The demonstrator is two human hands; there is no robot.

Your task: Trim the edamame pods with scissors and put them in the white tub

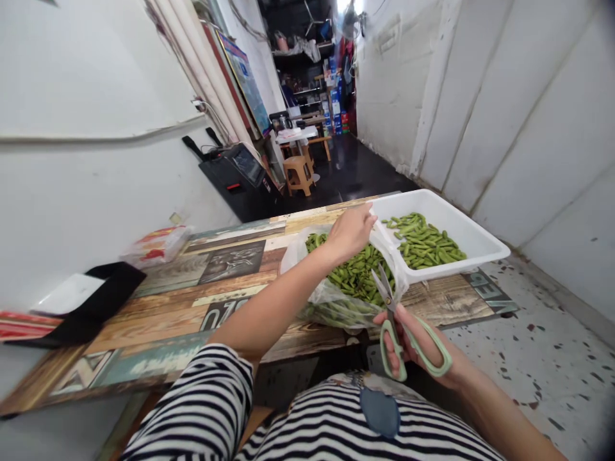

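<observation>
A clear plastic bag (288, 259) full of green soybean pods (358, 272) lies on the table in front of me. My left hand (353, 230) reaches over it to the left rim of a white plastic tray (485, 246). Its fingers are curled together; what they pinch, if anything, is hidden. In my right hand (416, 339) are scissors (390, 308) with pale green handles, blades slightly apart and pointing up over the bag's near right edge. More pods (427, 243) are heaped inside the tray.
The wood-patterned table (158, 326) carries a red-and-white plastic packet (158, 246) and a black strap-like thing (113, 294) at the left. A black device (240, 173) stands beyond the table. Farther back are a plastic stool (298, 174) and a small table (296, 134). White walls flank both sides.
</observation>
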